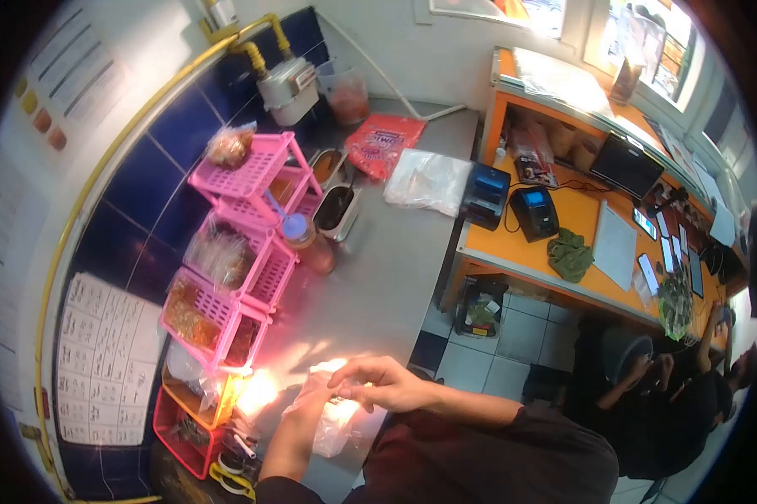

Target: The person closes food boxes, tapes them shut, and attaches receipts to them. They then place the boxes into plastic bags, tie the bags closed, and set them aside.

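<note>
free: steel counter [395, 269] middle | blocked: pink rack [244, 244] left

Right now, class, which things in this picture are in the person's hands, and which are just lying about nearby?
In hand:
- clear plastic bag, gripped by the left hand and the right hand

Lying about:
- pink rack of packets against the wall
- bottle with a blue cap
- red packet
- two card machines
- green cloth
- steel counter
</note>
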